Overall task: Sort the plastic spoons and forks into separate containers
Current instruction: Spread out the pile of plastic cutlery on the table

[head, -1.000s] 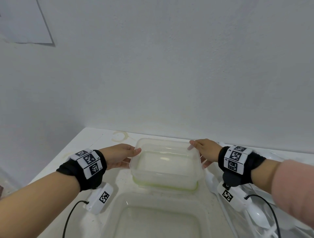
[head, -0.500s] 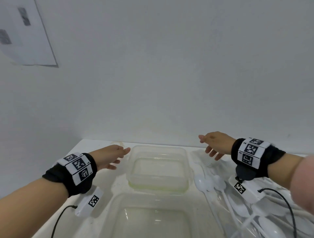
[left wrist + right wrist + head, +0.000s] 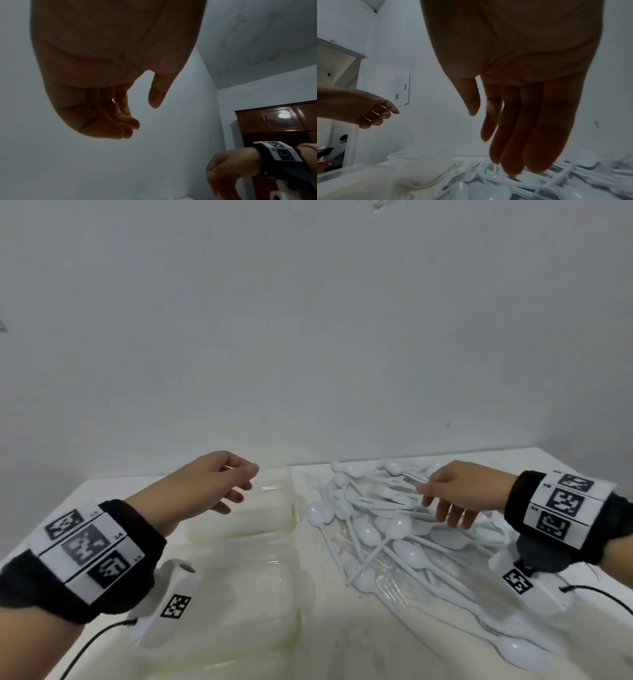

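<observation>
White table (image 3: 329,655), wall at its far edge. Two clear plastic containers sit on the left half, one behind the other: far container (image 3: 270,508) and near container (image 3: 253,604), walls almost touching, both long axis running left-right.

Pile of white plastic spoons and forks (image 3: 383,529) covers the right half, from the far edge down toward the near right corner. Long axes are mixed: many handles run from far left to near right, bowls toward the containers; others cross them. One spoon (image 3: 380,546) lies on top, bowl up to the far right, handle slanting to the near left. The pile's left fringe lies just beside the far container's right wall; a narrow bare strip of table separates it from the near container.

Left hand (image 3: 219,481) hangs above the far container's left part, fingers loosely curled, thumb apart, holding nothing. Right hand (image 3: 455,491) hovers over the far middle of the pile, palm down, fingers straight and pointing down; in the right wrist view the fingertips (image 3: 513,169) are close above the cutlery, contact not clear. Nothing gripped.

Open room: bare table at the near middle, between near container and pile.
</observation>
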{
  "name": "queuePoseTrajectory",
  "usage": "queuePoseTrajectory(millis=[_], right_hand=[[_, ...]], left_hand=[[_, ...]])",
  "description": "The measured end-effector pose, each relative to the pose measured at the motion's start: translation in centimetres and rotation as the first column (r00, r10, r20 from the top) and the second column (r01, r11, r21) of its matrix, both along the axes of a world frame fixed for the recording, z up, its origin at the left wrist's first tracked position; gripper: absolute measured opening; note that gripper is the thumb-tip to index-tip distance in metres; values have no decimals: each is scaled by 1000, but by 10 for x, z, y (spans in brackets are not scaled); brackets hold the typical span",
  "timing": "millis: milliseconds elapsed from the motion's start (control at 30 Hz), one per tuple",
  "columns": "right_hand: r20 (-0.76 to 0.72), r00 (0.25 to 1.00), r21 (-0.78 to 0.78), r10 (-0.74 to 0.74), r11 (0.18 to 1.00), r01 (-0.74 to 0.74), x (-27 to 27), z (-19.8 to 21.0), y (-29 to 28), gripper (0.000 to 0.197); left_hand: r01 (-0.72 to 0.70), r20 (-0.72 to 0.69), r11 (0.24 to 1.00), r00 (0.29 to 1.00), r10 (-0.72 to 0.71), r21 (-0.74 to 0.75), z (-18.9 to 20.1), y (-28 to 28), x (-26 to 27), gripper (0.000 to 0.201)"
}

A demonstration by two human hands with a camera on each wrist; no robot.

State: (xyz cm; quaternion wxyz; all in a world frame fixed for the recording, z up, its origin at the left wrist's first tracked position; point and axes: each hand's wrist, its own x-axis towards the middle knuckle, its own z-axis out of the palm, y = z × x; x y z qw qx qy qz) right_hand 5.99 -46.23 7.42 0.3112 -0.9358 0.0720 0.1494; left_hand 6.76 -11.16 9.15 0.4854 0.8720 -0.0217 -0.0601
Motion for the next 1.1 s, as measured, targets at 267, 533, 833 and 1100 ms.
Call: queuePoseTrajectory(millis=[267, 533, 833, 1100], right_hand=[[23, 999, 12, 29, 1000, -29, -46, -28, -84, 34], [37, 996, 71, 80, 994, -83, -32, -45, -151, 27], [52, 992, 157, 114, 980, -121, 10, -53, -148, 26], [32, 991, 218, 128, 967, -132, 28, -61, -139, 27]], left_hand=[[148, -71, 986, 987, -143, 72, -19, -122, -34, 23], [120, -115, 976, 988, -100, 181, -55, -191, -6, 39], [132, -167, 849, 985, -52, 512, -107, -206, 13, 78], [42, -76, 922, 997, -14, 385, -127, -208, 25, 59]])
